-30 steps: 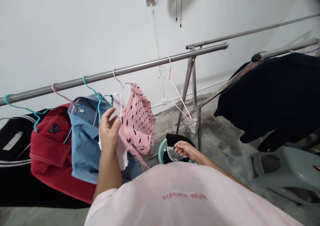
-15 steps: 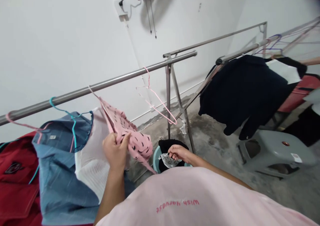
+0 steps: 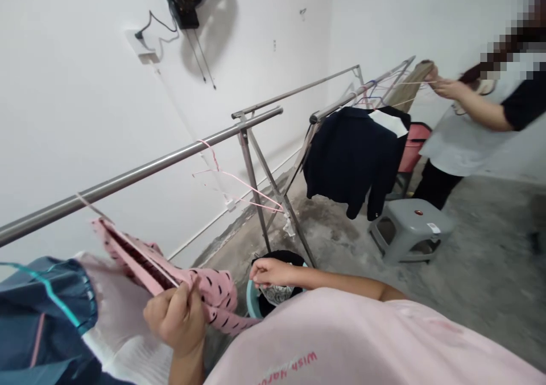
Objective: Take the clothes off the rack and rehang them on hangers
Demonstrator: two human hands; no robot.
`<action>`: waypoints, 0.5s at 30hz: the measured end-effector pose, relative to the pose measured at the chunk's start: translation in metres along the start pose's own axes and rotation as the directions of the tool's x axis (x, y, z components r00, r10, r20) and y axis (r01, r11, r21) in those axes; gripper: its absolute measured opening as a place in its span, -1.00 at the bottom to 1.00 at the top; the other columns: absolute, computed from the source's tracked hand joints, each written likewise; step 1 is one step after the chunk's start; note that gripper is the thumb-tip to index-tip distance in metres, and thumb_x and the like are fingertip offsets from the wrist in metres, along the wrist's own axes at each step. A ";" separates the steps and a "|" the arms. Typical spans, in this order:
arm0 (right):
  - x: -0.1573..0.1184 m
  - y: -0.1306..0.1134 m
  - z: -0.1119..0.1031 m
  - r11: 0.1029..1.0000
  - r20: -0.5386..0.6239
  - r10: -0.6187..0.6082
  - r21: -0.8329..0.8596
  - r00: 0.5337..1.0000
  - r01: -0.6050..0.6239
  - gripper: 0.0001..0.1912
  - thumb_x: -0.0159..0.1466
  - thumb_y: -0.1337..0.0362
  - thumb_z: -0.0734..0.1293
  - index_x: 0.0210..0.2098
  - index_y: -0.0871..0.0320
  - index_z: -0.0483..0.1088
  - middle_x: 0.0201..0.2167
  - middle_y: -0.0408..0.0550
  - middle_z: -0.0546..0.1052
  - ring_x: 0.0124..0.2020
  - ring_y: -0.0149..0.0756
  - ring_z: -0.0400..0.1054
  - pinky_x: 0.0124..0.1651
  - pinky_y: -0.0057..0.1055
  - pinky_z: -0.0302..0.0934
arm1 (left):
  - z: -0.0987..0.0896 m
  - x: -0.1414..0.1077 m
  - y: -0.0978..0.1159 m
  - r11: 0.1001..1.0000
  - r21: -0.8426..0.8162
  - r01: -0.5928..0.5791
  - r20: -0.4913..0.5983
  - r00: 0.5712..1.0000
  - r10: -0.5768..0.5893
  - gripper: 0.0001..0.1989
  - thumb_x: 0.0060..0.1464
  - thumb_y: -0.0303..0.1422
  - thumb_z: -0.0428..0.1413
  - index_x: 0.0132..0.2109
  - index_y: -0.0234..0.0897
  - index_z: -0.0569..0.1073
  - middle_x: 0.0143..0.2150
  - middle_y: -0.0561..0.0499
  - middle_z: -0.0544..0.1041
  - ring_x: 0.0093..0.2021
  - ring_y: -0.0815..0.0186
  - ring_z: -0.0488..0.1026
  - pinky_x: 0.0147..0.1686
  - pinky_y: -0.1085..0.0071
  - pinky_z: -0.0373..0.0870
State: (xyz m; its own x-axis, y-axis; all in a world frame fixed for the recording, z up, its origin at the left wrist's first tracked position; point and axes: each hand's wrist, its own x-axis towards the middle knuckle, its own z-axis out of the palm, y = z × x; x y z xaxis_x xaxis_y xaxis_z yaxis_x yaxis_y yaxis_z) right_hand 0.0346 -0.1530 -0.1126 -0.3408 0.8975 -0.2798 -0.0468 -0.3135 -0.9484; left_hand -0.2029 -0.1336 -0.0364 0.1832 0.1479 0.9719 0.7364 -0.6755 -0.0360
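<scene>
My left hand grips a pink knit top with black dashes low down, and a pale pink wire hanger runs through its neck opening. Behind that hand lie a white garment and a blue shirt on a teal hanger. My right hand is over a light blue basin, pinching a grey patterned cloth. Black fabric fills the basin, and my pink shirt hides its lower part.
A steel drying rail crosses the left side, with a bare pink wire hanger on it. Behind stands a second rack with a black jacket. A grey plastic stool sits on the concrete floor. A co-worker handles a tan garment at the right.
The view has swung right, bringing the co-worker into sight. My left hand has turned the pink top, opening its neck around the hanger. My right hand stays at the basin.
</scene>
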 end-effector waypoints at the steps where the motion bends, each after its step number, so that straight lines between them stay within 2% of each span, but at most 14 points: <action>1: 0.001 -0.007 0.004 1.000 0.018 -0.029 -0.004 0.999 0.029 -0.89 0.27 0.48 0.32 -0.20 0.26 0.37 -0.47 -0.23 0.47 -0.55 -0.58 0.27 -0.42 -0.62 0.16 | 0.002 -0.003 -0.001 1.000 -0.015 -0.021 0.010 1.000 0.021 -0.86 -0.02 -0.58 0.26 -0.33 -0.29 0.50 -0.48 0.06 0.36 -0.47 0.33 0.26 -0.38 0.36 0.18; 4: 0.005 -0.023 0.016 0.985 0.094 -0.167 -0.019 0.981 0.169 -0.71 0.28 0.35 0.39 -0.03 0.21 0.34 -0.38 -0.25 0.43 -0.49 -0.58 0.29 -0.37 -0.60 0.22 | 0.006 -0.012 0.000 0.997 -0.052 -0.063 0.066 0.996 0.066 -0.86 0.02 -0.60 0.23 -0.30 -0.30 0.49 -0.46 0.05 0.39 -0.48 0.34 0.27 -0.40 0.37 0.19; 6: 0.008 -0.028 0.022 0.967 0.144 -0.250 -0.013 0.957 0.255 -0.57 0.26 0.21 0.44 0.05 0.18 0.30 -0.34 -0.24 0.40 -0.46 -0.57 0.31 -0.36 -0.60 0.25 | 0.007 -0.016 0.001 0.997 -0.053 -0.048 0.089 0.995 0.053 -0.88 0.04 -0.59 0.21 -0.30 -0.30 0.48 -0.46 0.04 0.39 -0.47 0.33 0.28 -0.40 0.37 0.19; 10: 0.014 -0.024 0.033 0.965 0.209 -0.254 -0.012 0.944 0.262 -0.32 0.19 -0.01 0.48 0.17 0.15 0.24 -0.26 -0.20 0.37 -0.48 -0.59 0.32 -0.41 -0.60 0.23 | 0.007 -0.018 0.005 0.999 -0.038 0.005 0.065 0.998 -0.002 -0.90 0.07 -0.55 0.21 -0.30 -0.27 0.46 -0.45 0.04 0.38 -0.45 0.31 0.28 -0.39 0.37 0.21; 13: 0.014 -0.021 0.040 0.969 0.239 -0.226 -0.048 0.944 0.244 -0.28 0.23 0.02 0.45 0.27 0.13 0.18 -0.20 -0.17 0.36 -0.48 -0.60 0.32 -0.38 -0.58 0.26 | 0.007 -0.014 0.011 0.992 -0.049 0.113 0.072 0.991 -0.109 -0.94 0.12 -0.46 0.22 -0.27 -0.28 0.47 -0.35 -0.02 0.40 -0.35 0.26 0.34 -0.32 0.35 0.30; 15: 0.011 -0.026 0.043 0.938 0.182 -0.296 -0.130 0.938 0.322 -0.28 0.28 0.09 0.42 0.33 0.13 0.13 -0.17 -0.13 0.39 -0.41 -0.57 0.33 -0.31 -0.57 0.28 | 0.006 -0.012 0.016 0.986 -0.029 0.166 0.132 0.978 -0.160 -0.93 0.17 -0.38 0.19 -0.24 -0.30 0.47 -0.29 -0.06 0.42 -0.27 0.21 0.37 -0.25 0.32 0.34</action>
State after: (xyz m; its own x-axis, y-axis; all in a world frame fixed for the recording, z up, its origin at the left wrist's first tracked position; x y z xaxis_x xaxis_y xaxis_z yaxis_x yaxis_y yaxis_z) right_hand -0.0083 -0.1483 -0.0848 -0.4765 0.8780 0.0456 -0.0314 0.0349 -0.9989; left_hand -0.1893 -0.1417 -0.0501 0.1473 0.3486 0.9256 0.7374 -0.6625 0.1321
